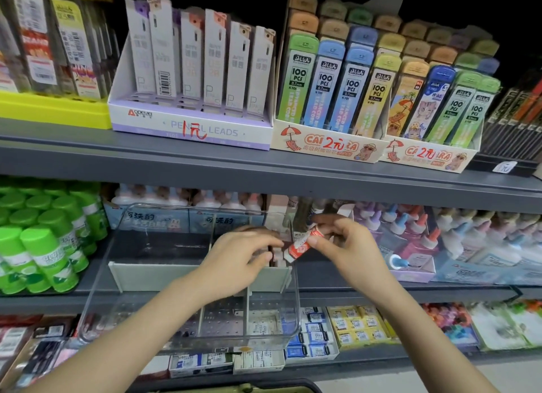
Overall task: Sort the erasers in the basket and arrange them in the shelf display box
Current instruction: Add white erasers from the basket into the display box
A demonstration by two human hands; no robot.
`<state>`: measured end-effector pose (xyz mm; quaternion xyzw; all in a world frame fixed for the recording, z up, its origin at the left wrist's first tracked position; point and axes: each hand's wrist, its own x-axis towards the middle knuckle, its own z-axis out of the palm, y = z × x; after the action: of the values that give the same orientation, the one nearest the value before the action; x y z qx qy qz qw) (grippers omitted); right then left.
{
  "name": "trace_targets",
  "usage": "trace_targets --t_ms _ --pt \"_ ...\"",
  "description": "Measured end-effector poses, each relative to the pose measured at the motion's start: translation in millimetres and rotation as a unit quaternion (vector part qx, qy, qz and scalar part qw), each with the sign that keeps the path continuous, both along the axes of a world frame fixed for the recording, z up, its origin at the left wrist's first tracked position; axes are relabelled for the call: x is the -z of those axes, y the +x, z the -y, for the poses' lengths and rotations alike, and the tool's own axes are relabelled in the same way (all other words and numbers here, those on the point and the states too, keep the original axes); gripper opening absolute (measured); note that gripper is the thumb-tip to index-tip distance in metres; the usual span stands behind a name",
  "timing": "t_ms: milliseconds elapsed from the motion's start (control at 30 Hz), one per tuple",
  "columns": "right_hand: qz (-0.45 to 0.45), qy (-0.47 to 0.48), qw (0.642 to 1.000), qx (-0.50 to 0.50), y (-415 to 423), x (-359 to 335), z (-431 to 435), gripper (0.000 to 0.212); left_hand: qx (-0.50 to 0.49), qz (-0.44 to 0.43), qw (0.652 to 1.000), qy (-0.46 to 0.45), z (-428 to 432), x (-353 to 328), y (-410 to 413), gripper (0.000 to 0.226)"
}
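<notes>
On the middle shelf, a clear plastic display box (96,299) juts forward over the shelf edge, split into compartments by pale grey dividers (146,277). Above its right rear compartment the right hand (349,246) pinches a red-and-white sleeved eraser (299,247) between thumb and fingertips, the eraser tilted with its white end pointing down toward the box. The left hand (243,257) reaches in from the near side, fingers curled down over the same compartment beside a few small pale erasers (278,259) standing there (motion blur hides whether it actually grips any, so I cannot tell). The two hands are just beside each other, with the sleeved eraser between them. Green glue sticks (44,252) crowd the shelf to the left and glue bottles (440,237) to the right. On the shelf above stands a white box marked PENCIL LEADS (190,128) next to colourful lead refill cases (322,93). Below, boxed erasers (316,331) fill the bottom shelf.
</notes>
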<state>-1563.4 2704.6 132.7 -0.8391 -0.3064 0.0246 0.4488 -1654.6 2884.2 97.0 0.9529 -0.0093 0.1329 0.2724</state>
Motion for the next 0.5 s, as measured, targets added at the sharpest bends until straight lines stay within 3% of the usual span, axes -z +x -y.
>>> trace_targets --t_ms 100,200,333,500 --pt "0.005 0.003 1.0 0.019 2 -1 0 0.021 0.08 -0.046 0.99 0.106 -7 10 4 0.038" --pt "0.018 -0.003 1.0 0.022 1 2 -5 0.018 0.107 -0.076 0.979 0.158 -15 14 4 0.044" --pt "0.022 -0.004 1.0 0.022 2 4 -7 0.007 0.107 -0.055 0.98 0.157 -28 15 1 0.063" --pt "-0.053 -0.028 0.998 -0.009 -3 5 -6 0.017 0.105 -0.052 0.984 0.132 -28 19 1 0.061"
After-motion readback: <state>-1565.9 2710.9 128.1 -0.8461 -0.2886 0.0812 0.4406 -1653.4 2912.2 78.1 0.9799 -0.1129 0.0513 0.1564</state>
